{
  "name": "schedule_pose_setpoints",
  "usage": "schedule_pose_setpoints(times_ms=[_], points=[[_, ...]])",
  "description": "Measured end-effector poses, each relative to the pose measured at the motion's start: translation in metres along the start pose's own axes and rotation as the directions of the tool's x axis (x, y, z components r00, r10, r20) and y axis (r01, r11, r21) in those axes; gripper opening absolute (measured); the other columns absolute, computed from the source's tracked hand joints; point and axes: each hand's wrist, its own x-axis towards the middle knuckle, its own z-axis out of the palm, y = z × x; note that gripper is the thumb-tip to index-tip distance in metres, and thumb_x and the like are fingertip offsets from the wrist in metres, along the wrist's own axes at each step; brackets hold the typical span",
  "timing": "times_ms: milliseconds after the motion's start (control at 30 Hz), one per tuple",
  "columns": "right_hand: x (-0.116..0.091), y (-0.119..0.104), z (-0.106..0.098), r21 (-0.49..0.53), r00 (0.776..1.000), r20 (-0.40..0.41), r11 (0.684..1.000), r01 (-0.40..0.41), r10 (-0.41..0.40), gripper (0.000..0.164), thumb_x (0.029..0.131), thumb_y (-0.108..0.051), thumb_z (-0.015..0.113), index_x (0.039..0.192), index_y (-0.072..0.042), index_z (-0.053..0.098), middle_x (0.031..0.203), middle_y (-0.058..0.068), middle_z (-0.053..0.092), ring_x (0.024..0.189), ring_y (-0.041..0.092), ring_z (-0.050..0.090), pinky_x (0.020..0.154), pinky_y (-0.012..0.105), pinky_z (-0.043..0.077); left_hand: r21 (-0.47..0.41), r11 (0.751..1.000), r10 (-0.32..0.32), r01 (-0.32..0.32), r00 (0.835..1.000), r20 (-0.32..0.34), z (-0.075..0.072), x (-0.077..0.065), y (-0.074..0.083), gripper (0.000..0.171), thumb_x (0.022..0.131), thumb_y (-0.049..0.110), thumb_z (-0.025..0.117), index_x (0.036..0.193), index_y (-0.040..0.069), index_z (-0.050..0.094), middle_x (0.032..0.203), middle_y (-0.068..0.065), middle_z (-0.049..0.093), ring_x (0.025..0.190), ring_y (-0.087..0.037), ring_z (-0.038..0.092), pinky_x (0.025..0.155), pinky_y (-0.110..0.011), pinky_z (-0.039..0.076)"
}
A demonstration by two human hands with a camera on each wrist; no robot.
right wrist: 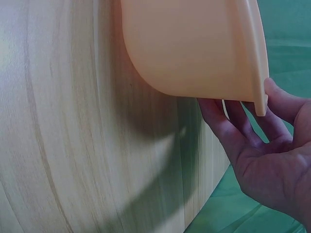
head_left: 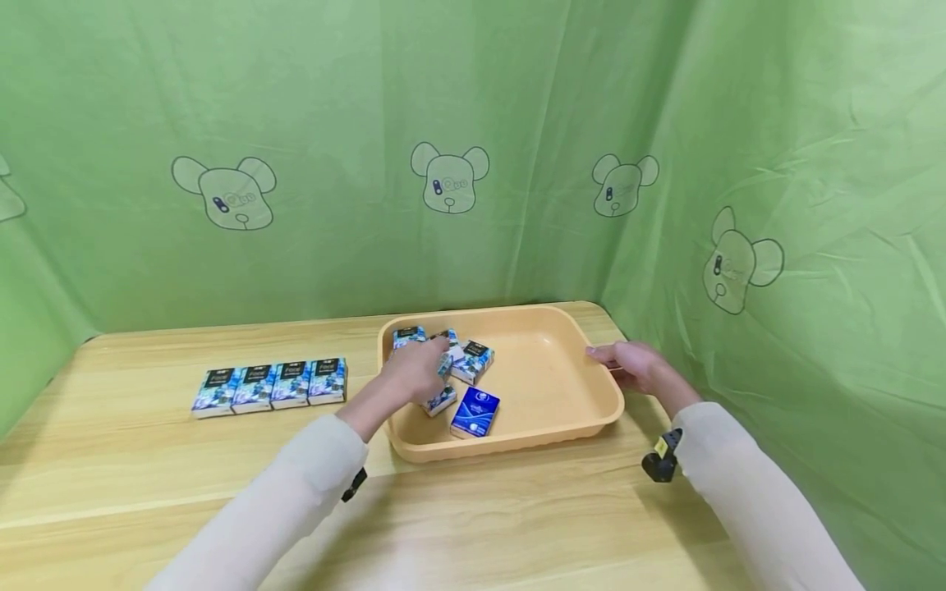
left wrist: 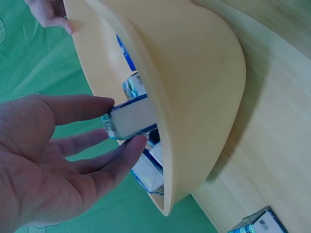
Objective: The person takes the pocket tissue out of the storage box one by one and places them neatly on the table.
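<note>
My left hand [head_left: 414,369] is over the left end of an orange plastic tray [head_left: 547,386]. In the left wrist view, its thumb and fingers pinch a small pocket tissue pack [left wrist: 131,118] by its edges, just inside the rim. Several other blue patterned tissue packs [head_left: 475,361] lie loosely in that end of the tray, partly covered by the hand. Nearest the front wall sits a plain dark blue pack [head_left: 475,413]. At the tray's right end my right hand [head_left: 636,365] grips the rim, thumb on top and fingers underneath, as the right wrist view shows.
Left of the tray, several matching tissue packs [head_left: 272,386] stand side by side in a row on the wooden table [head_left: 473,517]. Green curtains [head_left: 332,263] with bear-head drawings hang behind the table and on both sides.
</note>
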Motion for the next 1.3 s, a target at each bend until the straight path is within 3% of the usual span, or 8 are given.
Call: schedule_pose_setpoints(times_ms=[100,233,633,967,1300], points=[[-0.0003,0.0005,-0.0011,-0.001,1.0,0.002,1.0,0.002,-0.002,0.047,0.1,-0.029,0.062,0.131,0.006,0.055,0.093,-0.001,0.069,0.084,0.012,0.069,0.081,0.029,0.061,0.007,1.0,0.011,-0.011,1.0,-0.003,-0.0008,0.0003,-0.0004,0.066,0.087,-0.001,0.066,0.15,0.009,0.047,0.139,-0.017,0.061,0.097,-0.03,0.065,0.065,-0.029,0.056],[0.0003,0.0011,-0.0018,0.001,1.0,0.003,1.0,0.004,-0.004,0.048,0.1,-0.03,0.063,0.132,0.006,0.056,0.093,-0.002,0.069,0.084,0.011,0.069,0.081,0.03,0.061,-0.004,1.0,0.024,-0.024,1.0,0.002,-0.0005,0.0004,-0.0017,0.064,0.085,-0.006,0.064,0.146,0.012,0.054,0.138,-0.015,0.063,0.083,-0.025,0.064,0.054,-0.025,0.05],[0.0002,0.0015,-0.0019,0.019,1.0,-0.001,1.0,0.013,-0.013,0.041,0.099,-0.029,0.064,0.125,0.003,0.061,0.089,-0.004,0.07,0.083,0.01,0.068,0.08,0.028,0.06,-0.002,1.0,0.023,-0.023,0.999,-0.027,0.0001,0.0003,-0.0011,0.057,0.084,-0.005,0.067,0.139,0.012,0.062,0.125,-0.014,0.068,0.059,-0.016,0.056,0.045,-0.02,0.041],[-0.0014,-0.0007,-0.0018,0.023,1.0,-0.001,1.0,0.018,-0.018,0.041,0.099,-0.028,0.064,0.125,0.004,0.061,0.089,-0.003,0.07,0.083,0.011,0.068,0.08,0.028,0.06,0.01,0.999,0.038,-0.037,0.994,-0.102,0.001,0.0008,-0.0036,0.049,0.083,-0.002,0.072,0.131,0.012,0.068,0.122,-0.014,0.071,0.064,-0.018,0.058,0.045,-0.02,0.042],[-0.0007,0.0007,-0.0007,0.003,1.0,0.004,1.0,0.02,-0.02,0.046,0.1,-0.029,0.063,0.129,0.006,0.057,0.091,-0.003,0.069,0.084,0.011,0.068,0.081,0.028,0.06,-0.073,0.996,0.037,-0.043,0.996,-0.076,-0.001,0.0011,-0.0093,0.056,0.082,-0.012,0.062,0.134,0.007,0.065,0.12,-0.016,0.07,0.049,-0.013,0.048,0.041,-0.017,0.034]])
